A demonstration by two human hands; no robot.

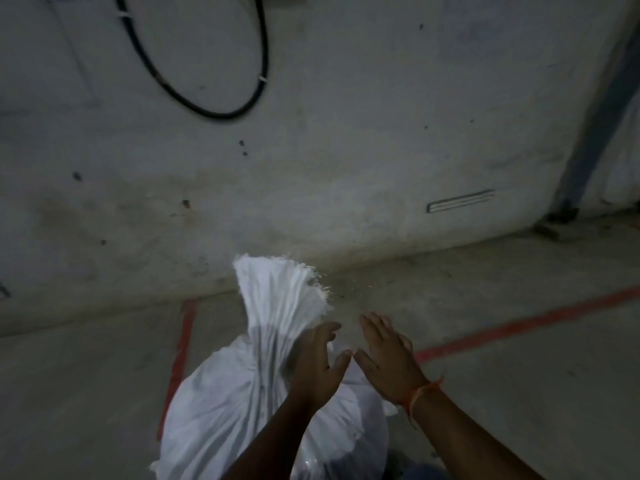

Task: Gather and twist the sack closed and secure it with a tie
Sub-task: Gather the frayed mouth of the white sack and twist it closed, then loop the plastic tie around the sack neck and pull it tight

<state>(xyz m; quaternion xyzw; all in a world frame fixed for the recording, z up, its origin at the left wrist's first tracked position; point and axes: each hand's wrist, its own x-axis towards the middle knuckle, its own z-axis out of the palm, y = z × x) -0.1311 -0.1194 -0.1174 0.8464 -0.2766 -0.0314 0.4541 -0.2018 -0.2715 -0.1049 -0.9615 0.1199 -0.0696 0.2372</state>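
concrete floor (485,393) with red line (519,323); white sack (242,393) gathered

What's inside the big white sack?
You can't see inside. The white sack is bunched shut at its neck, so its filling is hidden. It bulges full. The left hand touches the neck; the right hand is open beside it.

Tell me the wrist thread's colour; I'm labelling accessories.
Orange, on the right wrist thread; head view.
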